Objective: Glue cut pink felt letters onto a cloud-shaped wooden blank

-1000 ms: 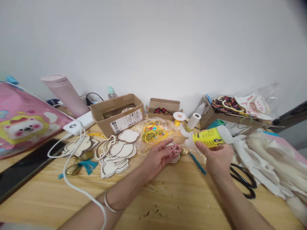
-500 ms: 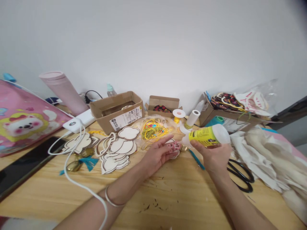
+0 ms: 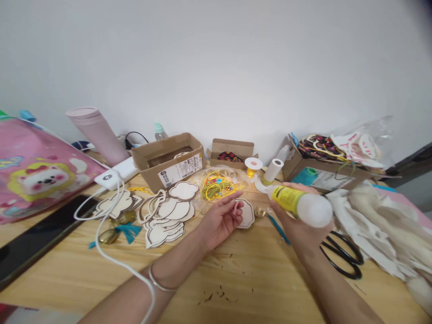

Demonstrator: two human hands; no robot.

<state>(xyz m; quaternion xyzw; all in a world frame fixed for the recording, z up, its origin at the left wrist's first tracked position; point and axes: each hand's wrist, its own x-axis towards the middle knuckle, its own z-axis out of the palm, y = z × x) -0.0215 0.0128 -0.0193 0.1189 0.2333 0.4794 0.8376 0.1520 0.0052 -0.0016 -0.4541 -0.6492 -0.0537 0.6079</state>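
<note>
Between the fingertips of my left hand (image 3: 221,221) is a small pink cut-out piece (image 3: 236,209), partly hidden by the fingers. Just right of that hand, a pale wooden plaque (image 3: 247,214) with a dark outline lies on the table. My right hand (image 3: 300,220) is wrapped round a glue bottle (image 3: 297,202) with a yellow label, tilted with its nozzle end pointing away to the left. A brass bell (image 3: 259,213) with a teal tassel (image 3: 278,228) lies between the plaque and my right hand.
White wooden cut-outs (image 3: 172,209) are piled left of my hands. Behind stand cardboard boxes (image 3: 168,164), a yellow thread spool (image 3: 253,166) and tangled yellow cords (image 3: 216,184). Black-handled scissors (image 3: 344,256) and white cloth (image 3: 364,225) lie at right. A white cable (image 3: 111,256) crosses the left side.
The pink piece has come off the plaque with my left hand, baring the plaque's pale face. My right hand has drawn the glue bottle slightly back and turned its base toward me.
</note>
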